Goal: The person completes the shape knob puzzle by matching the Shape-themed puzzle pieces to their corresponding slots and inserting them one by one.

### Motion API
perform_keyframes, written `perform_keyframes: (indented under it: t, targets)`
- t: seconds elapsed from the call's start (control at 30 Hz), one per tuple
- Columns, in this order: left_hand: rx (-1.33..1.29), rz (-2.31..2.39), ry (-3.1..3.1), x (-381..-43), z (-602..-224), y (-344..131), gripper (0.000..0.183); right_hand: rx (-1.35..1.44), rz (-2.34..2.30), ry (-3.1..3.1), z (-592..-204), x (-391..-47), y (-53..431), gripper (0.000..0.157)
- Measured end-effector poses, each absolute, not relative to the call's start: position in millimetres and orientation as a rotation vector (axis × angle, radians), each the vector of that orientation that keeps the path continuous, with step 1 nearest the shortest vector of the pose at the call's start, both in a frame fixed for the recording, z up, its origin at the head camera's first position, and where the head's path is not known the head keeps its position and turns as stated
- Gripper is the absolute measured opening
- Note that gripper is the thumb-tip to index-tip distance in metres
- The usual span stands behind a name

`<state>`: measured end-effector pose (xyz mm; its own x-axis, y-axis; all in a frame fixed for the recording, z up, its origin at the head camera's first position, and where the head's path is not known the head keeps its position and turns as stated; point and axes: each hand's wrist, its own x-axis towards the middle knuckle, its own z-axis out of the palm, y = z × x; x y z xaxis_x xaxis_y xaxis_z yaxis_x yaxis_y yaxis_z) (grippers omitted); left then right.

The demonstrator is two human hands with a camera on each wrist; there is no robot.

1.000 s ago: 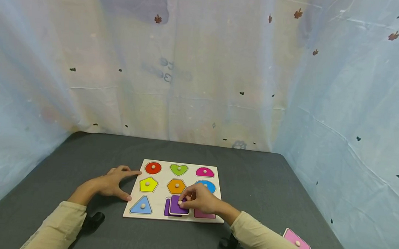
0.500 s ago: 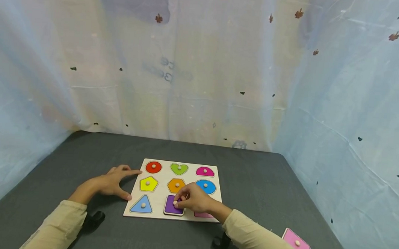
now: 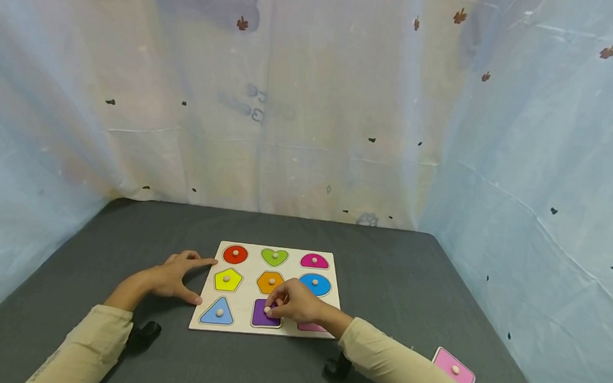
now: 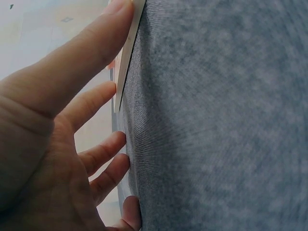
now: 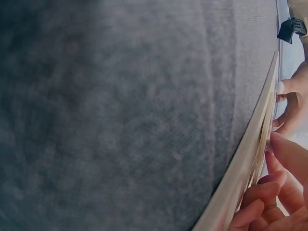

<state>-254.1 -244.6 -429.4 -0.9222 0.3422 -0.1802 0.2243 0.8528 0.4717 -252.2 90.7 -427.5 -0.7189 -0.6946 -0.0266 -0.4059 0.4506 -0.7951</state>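
Note:
A wooden shape puzzle board (image 3: 245,304) lies on the dark table with coloured knobbed pieces in it. My right hand (image 3: 301,301) pinches the knob of the purple square piece (image 3: 264,318), which sits over its slot in the front row; whether it is fully seated I cannot tell. My left hand (image 3: 172,277) rests against the board's left edge, thumb and index finger spread and touching it; the left wrist view shows the thumb (image 4: 91,43) on that edge. Partly under the right hand and wrist is a pink slot (image 3: 311,327) at the front right.
A pink knobbed piece (image 3: 454,370) lies on the table at the right, beside the right sleeve. In the board sit a blue triangle (image 3: 213,317), yellow pentagon (image 3: 223,285), orange hexagon (image 3: 265,285) and other shapes. Pale patterned curtains (image 3: 311,99) surround the table.
My right hand has moved slightly left with the purple square, from overlapping its slot askew to lining up over it and lower. The left hand has stayed at the board's edge.

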Motion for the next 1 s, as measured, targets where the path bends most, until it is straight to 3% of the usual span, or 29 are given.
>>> perform_keyframes:
  t: [1.0]
  targets:
    - [0.413, 0.663, 2.763, -255.3, -429.9, -244.9, 0.097, -0.966, -1.150, 2.329, -418.5, -257.3, 105.5, 0.015]
